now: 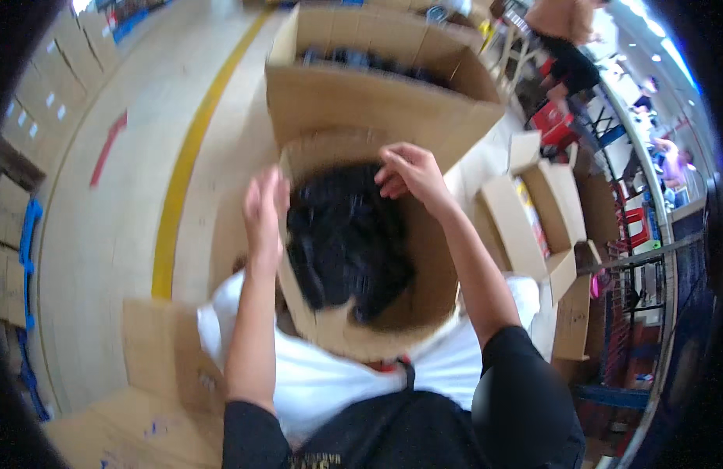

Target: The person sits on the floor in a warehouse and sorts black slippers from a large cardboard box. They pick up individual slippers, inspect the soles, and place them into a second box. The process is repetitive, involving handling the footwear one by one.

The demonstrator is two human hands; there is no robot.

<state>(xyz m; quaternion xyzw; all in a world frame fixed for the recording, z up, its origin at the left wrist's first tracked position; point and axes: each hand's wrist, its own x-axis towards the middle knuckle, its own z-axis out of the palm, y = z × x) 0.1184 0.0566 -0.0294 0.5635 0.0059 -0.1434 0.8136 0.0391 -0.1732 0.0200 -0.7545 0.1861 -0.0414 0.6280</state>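
Note:
Between my knees stands an open cardboard box [369, 341] with a pile of black objects [349, 238] in it. They look like plastic parts, though blur hides their exact kind. My left hand [264, 213] is over the box's left rim, its fingers stretched out and nothing seen in them. Above the far right part of the pile is my right hand [412, 173], fingers loosely bent and spread, with no object visible in it. I cannot tell whether either hand touches the box.
A larger cardboard box [377, 105] stands just beyond, with dark items [369, 61] inside. To the right is another open carton [506, 223]; cardboard flaps [162, 344] lie at lower left. A yellow floor line [182, 180] runs at left. One person [564, 39] is at far right.

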